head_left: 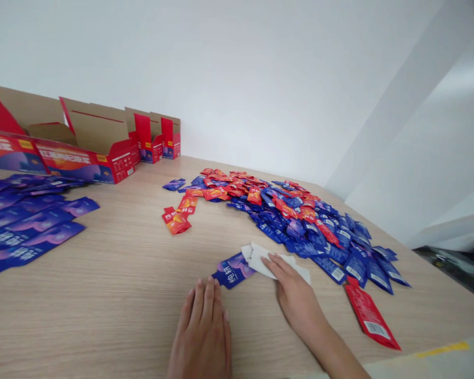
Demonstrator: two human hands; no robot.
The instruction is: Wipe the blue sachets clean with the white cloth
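Note:
A blue sachet (234, 270) with white lettering lies flat on the table in front of me. My left hand (205, 326) rests flat, fingers stretched out and close together, with the fingertips on the near-left end of that sachet. A folded white tissue (256, 258) covers the sachet's right end. My right hand (290, 281) has hold of the tissue and presses it down, fingers bent over it; what its thumb does is hidden.
Right of centre spreads a heap of blue and red sachets (300, 216). Two red sachets (176, 220) lie apart from it, another red sachet (369, 313) near the front edge. At left are overlapping rows of blue sachets (35, 223) and open red cartons (87, 160). A wall stands behind.

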